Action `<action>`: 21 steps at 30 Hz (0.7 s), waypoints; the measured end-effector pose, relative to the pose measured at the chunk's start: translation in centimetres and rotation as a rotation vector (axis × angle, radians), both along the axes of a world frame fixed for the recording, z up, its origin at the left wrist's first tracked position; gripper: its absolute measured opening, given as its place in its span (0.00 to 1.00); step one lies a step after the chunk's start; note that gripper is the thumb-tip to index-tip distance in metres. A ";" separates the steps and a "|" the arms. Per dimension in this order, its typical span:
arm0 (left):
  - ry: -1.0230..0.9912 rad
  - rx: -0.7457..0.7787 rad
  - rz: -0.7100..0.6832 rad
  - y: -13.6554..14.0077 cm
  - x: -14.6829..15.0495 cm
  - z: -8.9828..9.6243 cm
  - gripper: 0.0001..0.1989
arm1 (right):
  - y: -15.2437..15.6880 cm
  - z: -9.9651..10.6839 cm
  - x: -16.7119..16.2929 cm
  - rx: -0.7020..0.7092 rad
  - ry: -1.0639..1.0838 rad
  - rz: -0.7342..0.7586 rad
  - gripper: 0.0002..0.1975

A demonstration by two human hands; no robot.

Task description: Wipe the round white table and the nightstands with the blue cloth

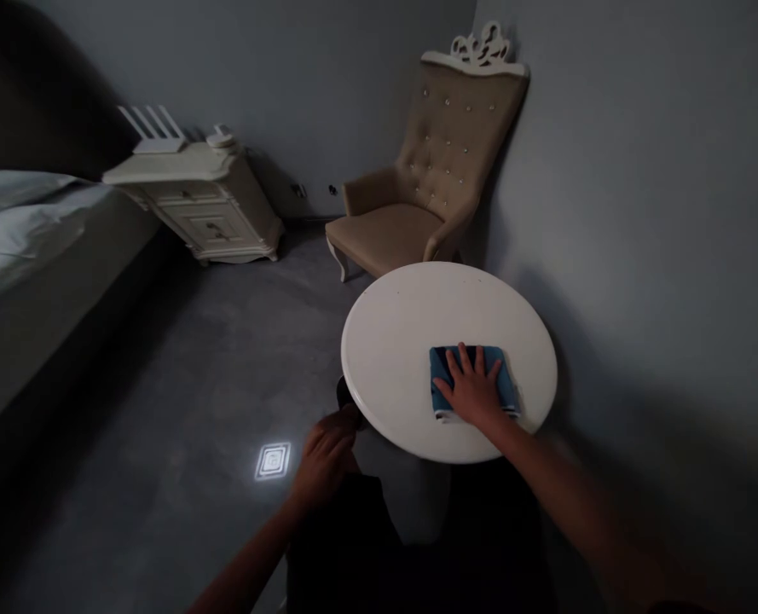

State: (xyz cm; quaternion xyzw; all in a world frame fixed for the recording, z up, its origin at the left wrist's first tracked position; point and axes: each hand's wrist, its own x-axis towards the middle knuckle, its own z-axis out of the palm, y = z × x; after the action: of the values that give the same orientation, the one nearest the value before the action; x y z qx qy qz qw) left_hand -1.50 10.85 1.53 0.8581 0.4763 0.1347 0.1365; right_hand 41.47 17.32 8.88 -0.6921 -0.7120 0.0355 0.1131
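A folded blue cloth (510, 396) with a darker patch and a pale edge lies on the round white table (417, 315), right of its middle. My right hand (474, 392) rests flat on the cloth, fingers spread. Beside the table's near left edge, my left hand (326, 452) hangs low over my leg with its fingers curled. A dark shape (344, 392) shows just past those fingers, partly under the table rim; what the hand holds, if anything, is hidden.
Behind the table stands a brown tufted armchair (384, 234) against the grey wall. A white nightstand (190, 205) carries a router (159, 141) and a small white object (221, 136). The bed (46, 247) fills the left side. A bright square patterned patch (272, 461) shows on the grey floor.
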 end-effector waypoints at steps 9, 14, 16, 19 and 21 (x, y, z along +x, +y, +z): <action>0.056 -0.257 0.005 6.1 -1.9 -0.2 0.26 | 3.7 0.0 0.6 -0.054 -0.019 0.065 0.40; 0.027 -0.237 0.079 6.3 -1.9 -1.4 0.26 | 19.0 2.0 1.3 -0.119 -0.080 -0.020 0.42; 0.016 -0.251 0.098 6.3 -2.3 -2.0 0.25 | 25.6 2.4 1.6 -0.137 -0.096 -0.059 0.43; 0.032 -0.291 0.132 6.4 -3.1 -2.5 0.24 | 34.4 2.3 2.2 -0.147 -0.085 -0.093 0.45; 0.059 -0.303 0.182 6.6 -3.4 -2.5 0.25 | 38.9 1.9 2.7 -0.156 -0.076 -0.118 0.47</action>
State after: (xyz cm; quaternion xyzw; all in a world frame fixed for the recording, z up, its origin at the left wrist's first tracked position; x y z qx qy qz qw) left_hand -4.94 17.41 -0.94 0.7846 0.5707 0.0481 0.2375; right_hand 44.14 56.21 10.82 -0.7406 -0.6687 0.0577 0.0334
